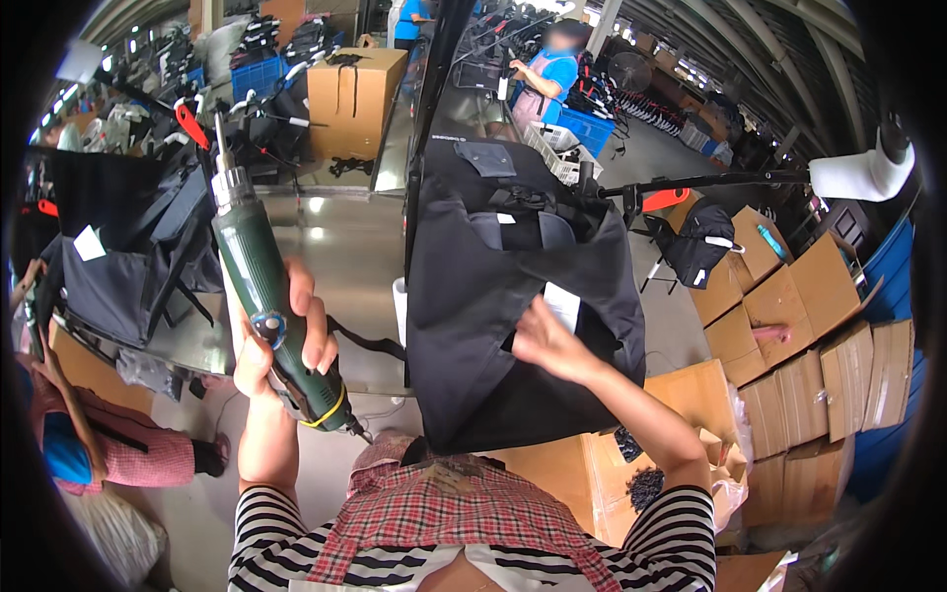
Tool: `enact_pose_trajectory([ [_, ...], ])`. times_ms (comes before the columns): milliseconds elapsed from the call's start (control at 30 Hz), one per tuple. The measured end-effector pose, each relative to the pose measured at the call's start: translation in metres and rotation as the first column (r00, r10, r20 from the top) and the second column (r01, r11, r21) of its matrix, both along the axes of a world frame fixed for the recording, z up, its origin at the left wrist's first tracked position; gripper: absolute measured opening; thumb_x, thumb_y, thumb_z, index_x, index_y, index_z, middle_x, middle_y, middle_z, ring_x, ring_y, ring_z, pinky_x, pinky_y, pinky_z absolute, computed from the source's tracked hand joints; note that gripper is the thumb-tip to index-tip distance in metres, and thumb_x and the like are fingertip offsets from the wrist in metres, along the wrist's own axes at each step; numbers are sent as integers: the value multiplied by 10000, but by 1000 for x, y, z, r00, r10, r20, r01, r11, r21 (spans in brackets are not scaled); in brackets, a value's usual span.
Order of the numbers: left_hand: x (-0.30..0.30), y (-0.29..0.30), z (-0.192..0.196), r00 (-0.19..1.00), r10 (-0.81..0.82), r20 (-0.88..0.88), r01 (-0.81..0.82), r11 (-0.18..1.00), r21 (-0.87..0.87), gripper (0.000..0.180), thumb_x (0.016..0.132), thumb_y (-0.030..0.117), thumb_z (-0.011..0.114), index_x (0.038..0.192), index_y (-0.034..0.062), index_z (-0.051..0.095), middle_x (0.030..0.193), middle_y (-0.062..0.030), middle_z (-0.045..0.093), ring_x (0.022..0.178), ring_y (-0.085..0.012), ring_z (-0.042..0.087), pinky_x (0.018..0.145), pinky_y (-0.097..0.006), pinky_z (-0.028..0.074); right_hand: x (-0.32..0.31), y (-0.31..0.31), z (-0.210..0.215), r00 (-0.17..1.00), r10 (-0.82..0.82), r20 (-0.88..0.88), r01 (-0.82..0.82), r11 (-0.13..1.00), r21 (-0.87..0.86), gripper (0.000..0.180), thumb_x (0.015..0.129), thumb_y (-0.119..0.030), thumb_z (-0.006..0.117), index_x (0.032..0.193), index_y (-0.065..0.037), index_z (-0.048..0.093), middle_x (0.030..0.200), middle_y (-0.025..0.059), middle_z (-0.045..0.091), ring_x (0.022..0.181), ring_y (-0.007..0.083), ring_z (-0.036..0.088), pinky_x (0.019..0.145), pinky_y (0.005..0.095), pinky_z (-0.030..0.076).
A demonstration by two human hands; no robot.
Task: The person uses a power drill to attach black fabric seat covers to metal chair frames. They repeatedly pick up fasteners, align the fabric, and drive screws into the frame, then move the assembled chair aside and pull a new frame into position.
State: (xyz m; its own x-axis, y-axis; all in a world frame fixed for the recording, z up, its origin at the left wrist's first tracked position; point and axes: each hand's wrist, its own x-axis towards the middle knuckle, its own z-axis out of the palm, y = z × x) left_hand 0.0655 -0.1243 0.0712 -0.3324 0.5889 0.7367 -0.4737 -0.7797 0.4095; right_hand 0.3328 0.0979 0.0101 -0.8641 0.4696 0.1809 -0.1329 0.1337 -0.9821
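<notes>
My left hand [286, 340] grips a green electric screwdriver [261, 281], held upright with its metal bit pointing up and away. My right hand [547, 340] rests flat, fingers spread, on a large black fabric seat piece [493, 326] that hangs in front of me from a black frame bar [434, 89]. A white label [564, 304] shows on the fabric just above my right hand. Below me are my striped sleeves and a red checked apron.
A shiny metal worktable [340, 247] runs away from me, bearing a cardboard box [350, 99] and another black fabric seat [118, 257]. Flattened cardboard boxes [799, 345] pile up at right. A person in blue works at the far end, another in pink crouches at left.
</notes>
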Motion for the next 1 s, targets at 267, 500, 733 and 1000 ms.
enact_pose_trajectory([
  [267, 0, 2, 7, 990, -136, 49, 140, 984, -109, 887, 865, 151, 741, 1524, 129, 148, 1048, -202, 452, 632, -238, 589, 504, -346, 542, -62, 79, 106, 742, -602, -294, 490, 787, -374, 176, 956, -97, 636, 1092, 6, 680, 994, 46, 710, 812, 134, 671, 713, 284, 538],
  [500, -12, 4, -1, 980, -185, 66, 196, 951, -237, 1030, 828, 113, 743, 1556, 172, 16, 984, -186, 500, 630, -240, 613, 540, -367, 533, -141, 3, 217, 681, -242, -691, 728, 330, 601, 124, 879, -83, 730, 934, 28, 727, 778, 80, 687, 719, 92, 600, 640, 254, 457],
  [733, -30, 7, -6, 969, -234, 82, 247, 932, -265, 1172, 819, 121, 747, 1572, 290, -135, 966, -184, 498, 592, -221, 598, 533, -358, 534, -147, -41, 186, 698, -328, -637, 682, 576, 451, 164, 976, -97, 629, 1032, 48, 683, 696, 4, 565, 664, 39, 448, 573, 228, 394],
  [1000, -41, 24, -5, 955, -294, 46, 296, 919, -262, 1135, 814, 115, 730, 1579, 283, -90, 960, -193, 486, 557, -228, 581, 490, -350, 529, -150, -35, 223, 673, -353, -649, 739, 327, 589, 149, 967, -63, 614, 855, 35, 609, 602, 23, 409, 596, 50, 355, 534, 235, 340],
])
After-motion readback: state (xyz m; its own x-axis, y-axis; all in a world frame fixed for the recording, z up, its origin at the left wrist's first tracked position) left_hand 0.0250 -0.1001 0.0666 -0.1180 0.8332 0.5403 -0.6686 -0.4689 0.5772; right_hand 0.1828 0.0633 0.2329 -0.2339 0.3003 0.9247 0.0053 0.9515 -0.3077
